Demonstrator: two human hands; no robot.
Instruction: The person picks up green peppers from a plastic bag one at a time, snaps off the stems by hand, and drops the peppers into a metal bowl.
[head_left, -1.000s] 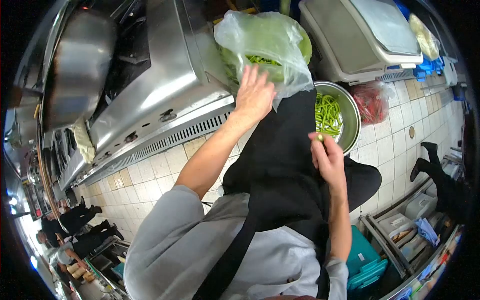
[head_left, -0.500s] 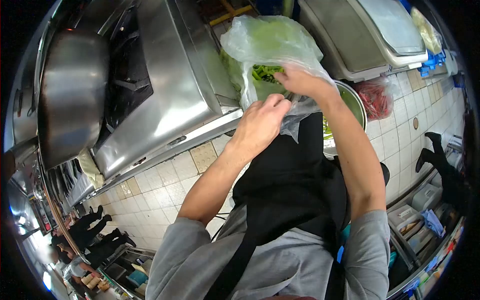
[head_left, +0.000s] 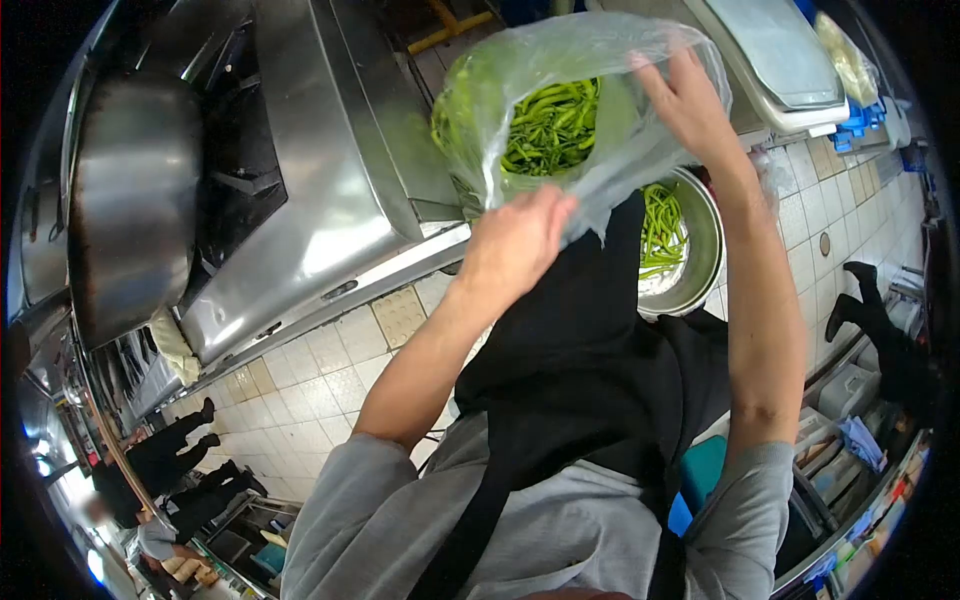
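A clear plastic bag (head_left: 628, 190) is spread wide, with many long green chili peppers (head_left: 552, 125) inside. My left hand (head_left: 518, 240) is closed on the near edge of the bag's mouth. On the far right side of the mouth, my right hand (head_left: 688, 100) has its fingers stretched apart against the film; the fingertips are partly veiled by plastic. Below the bag, beside my right forearm, a round metal bowl (head_left: 708, 235) holds more green chili peppers (head_left: 660, 230), part of it hidden by my black apron.
A steel stove (head_left: 320, 190) with a large metal pot (head_left: 135, 200) runs along the left. Lidded plastic bins (head_left: 785, 60) stand at the upper right. Light floor tiles (head_left: 330, 365) lie below. Other people (head_left: 175, 450) are at the far lower left, and another person's legs (head_left: 865, 310) at right.
My right hand has come out from over the peppers and moved up and right, drawing the bag's mouth wide. More peppers show in the bag and bowl. My left hand still grips the edge.
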